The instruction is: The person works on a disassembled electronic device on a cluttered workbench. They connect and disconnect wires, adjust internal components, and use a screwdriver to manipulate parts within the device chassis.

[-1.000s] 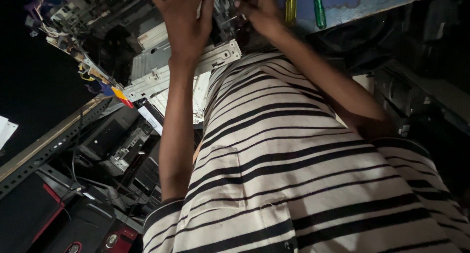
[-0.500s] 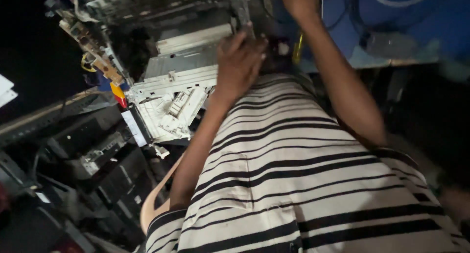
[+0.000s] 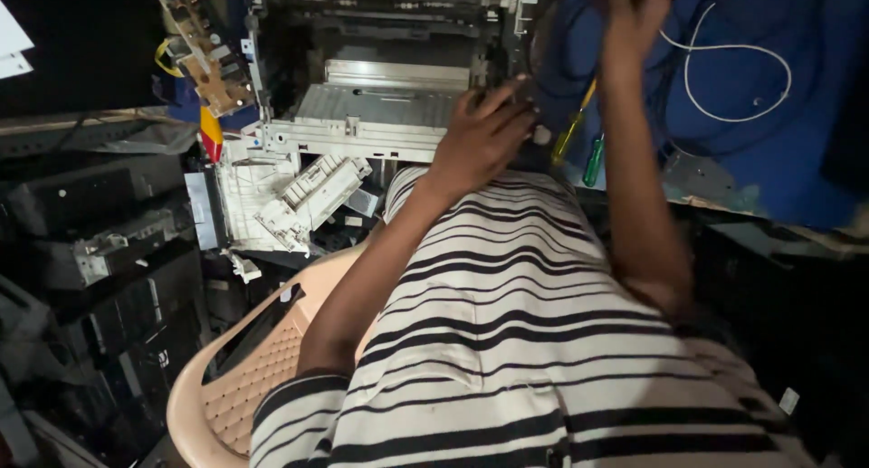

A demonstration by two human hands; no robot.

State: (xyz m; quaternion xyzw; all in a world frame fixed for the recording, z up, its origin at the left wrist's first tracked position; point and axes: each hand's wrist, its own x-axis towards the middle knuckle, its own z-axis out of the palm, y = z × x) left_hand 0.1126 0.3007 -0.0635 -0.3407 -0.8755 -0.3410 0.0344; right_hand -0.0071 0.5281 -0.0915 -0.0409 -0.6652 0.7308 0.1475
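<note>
A stripped-down printer [image 3: 380, 115] with its covers off stands in front of me, its grey metal tray and white plastic frame exposed. My left hand [image 3: 484, 133] lies on the printer's right front corner, fingers spread against the frame and holding nothing. My right hand [image 3: 634, 6] is raised further back, on a blue cloth [image 3: 760, 142] next to the printer; the frame's top edge cuts off its fingers. Two screwdrivers, one yellow [image 3: 572, 128] and one green [image 3: 593, 160], lie between my forearms at the cloth's edge. My striped shirt fills the lower view.
A circuit board [image 3: 204, 52] hangs off the printer's left side. A loose white plastic part [image 3: 308, 196] lies below it. A beige plastic chair [image 3: 244, 377] is under me. Dark machine housings [image 3: 100, 251] are stacked at left. A white cable [image 3: 724, 70] loops over the cloth.
My left hand has come down from the top of the machine to its right front corner. My right hand has shifted right onto the blue cloth. The view has tilted down.
</note>
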